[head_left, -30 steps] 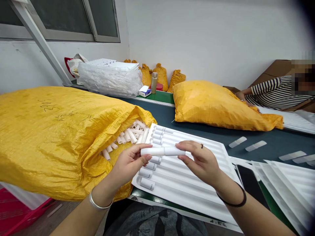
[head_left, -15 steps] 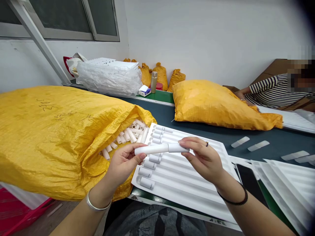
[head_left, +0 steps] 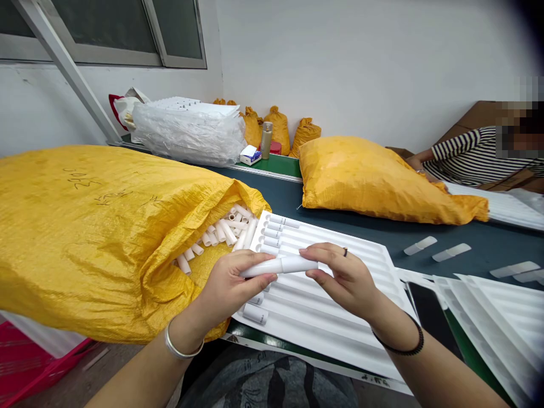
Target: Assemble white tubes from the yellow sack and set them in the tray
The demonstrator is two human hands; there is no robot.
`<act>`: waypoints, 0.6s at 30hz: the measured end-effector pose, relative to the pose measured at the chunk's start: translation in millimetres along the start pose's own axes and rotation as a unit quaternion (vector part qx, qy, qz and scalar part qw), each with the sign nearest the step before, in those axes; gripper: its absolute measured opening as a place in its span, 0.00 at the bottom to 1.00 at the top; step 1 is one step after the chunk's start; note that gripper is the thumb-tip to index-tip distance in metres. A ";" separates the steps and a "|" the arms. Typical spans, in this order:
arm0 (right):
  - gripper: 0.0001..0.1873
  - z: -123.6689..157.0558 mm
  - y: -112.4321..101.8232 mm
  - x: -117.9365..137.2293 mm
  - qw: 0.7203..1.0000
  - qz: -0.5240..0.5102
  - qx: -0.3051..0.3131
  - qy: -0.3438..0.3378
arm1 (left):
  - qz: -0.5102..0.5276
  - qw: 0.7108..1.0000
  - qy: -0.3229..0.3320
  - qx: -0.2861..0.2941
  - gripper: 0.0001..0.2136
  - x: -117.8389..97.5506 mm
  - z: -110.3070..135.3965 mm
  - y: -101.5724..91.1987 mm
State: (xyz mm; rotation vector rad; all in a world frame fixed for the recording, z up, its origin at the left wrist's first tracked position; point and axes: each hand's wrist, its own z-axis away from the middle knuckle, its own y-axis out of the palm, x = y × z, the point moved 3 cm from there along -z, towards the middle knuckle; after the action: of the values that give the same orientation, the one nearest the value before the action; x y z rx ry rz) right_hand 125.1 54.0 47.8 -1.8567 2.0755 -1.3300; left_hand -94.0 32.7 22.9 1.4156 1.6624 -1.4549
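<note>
While over tray, white tube pinched btwn both hands' fingers.

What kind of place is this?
Probably a small factory packing line: a yellow sack spilling white tubes, a grooved white tray partly filled with them, and a long dark belt where another person works.

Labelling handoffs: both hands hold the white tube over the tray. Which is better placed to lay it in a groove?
Right, probably: right hand pinches the cap end of the white tube above bare grooves of the tray; the left hand sits at its left edge, beside the yellow sack.
</note>
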 end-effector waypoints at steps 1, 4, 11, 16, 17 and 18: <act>0.18 0.5 -0.2 -0.8 1.000 0.002 0.003 0.012 | -0.031 0.998 0.044 -0.018 0.13 -1.6 0.8 -0.4; 0.16 2.1 -0.7 -3.5 0.998 0.009 0.010 0.064 | -0.108 0.978 0.169 -0.060 0.14 -7.3 4.2 -0.3; 0.16 5.4 5.2 -12.9 0.945 -0.168 0.021 0.278 | -0.221 0.935 0.270 -0.068 0.22 -11.9 7.3 1.6; 0.21 8.3 14.2 -19.9 0.842 -0.338 0.053 0.417 | -0.288 0.906 0.309 -0.033 0.26 -6.8 8.1 3.9; 0.23 9.3 14.9 -21.3 0.828 -0.352 0.055 0.433 | -0.299 0.902 0.312 -0.026 0.27 -5.5 8.1 4.4; 0.23 10.5 15.1 -22.5 0.817 -0.362 0.056 0.445 | -0.307 0.899 0.314 -0.019 0.28 -4.5 8.1 4.9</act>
State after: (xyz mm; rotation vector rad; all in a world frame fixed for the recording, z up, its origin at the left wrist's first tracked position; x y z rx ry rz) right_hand 125.3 65.6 21.2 -2.3398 1.3798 -2.8848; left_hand -90.1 23.0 22.5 1.5092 2.7205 -1.3087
